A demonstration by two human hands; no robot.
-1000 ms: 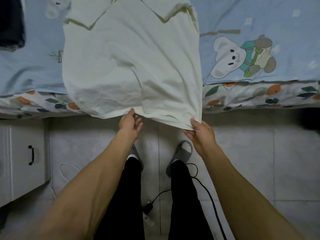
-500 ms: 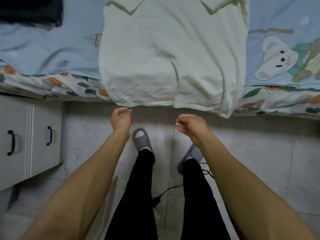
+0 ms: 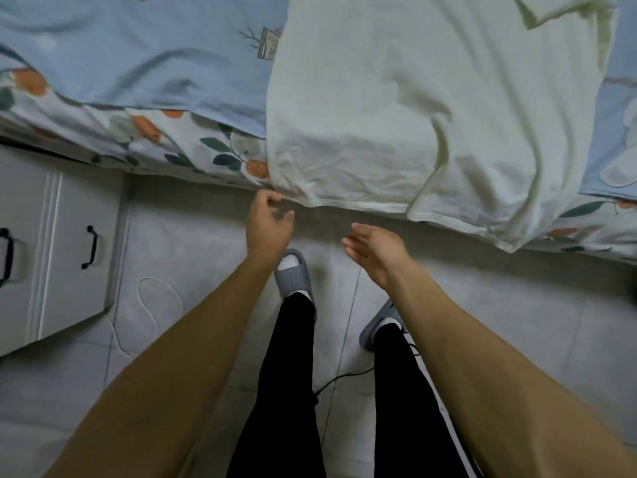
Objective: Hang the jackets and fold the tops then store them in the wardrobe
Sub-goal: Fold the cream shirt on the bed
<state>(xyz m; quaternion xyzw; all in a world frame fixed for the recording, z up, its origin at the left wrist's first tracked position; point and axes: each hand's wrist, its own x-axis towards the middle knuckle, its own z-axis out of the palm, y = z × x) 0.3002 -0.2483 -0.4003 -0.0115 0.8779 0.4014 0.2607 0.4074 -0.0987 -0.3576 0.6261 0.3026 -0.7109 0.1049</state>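
Cream T-shirt lies spread on the bed, its hem draped over the bed's near edge and hanging toward the tiled floor. One sleeve shows at the upper right. The left hand is just below the shirt's lower left corner, fingers loosely curled and close beside the hem; whether they touch the cloth cannot be told, and they hold nothing that can be seen. The right hand hangs below the middle of the hem, apart from it, palm turned inward and fingers relaxed and slightly spread, holding nothing. Under the shirt lies a blue quilt over a sheet printed with oranges and leaves. A white cabinet with black handles stands at the left. The person wears grey slippers, and a black cable runs along the floor.
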